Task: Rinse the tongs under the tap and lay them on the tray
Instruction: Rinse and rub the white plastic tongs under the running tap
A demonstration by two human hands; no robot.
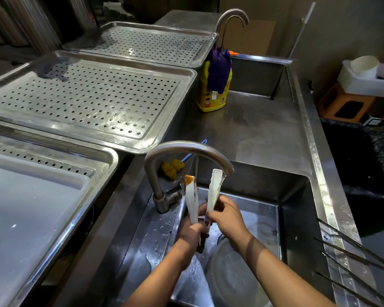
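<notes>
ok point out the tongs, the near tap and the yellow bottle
tongs [190, 201]: head view, middle of the arm with the orange tip
near tap [182, 146]: head view, top of the curved spout
yellow bottle [211, 101]: head view, lower front

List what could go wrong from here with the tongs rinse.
1. Water from the tap hits only the right blade of the tongs. The orange residue on the left tip sits outside the stream and may reach the tray unrinsed.
2. The left hand and right hand grip wet tongs low down. A slip would likely drop them onto the bowl in the sink.
</notes>
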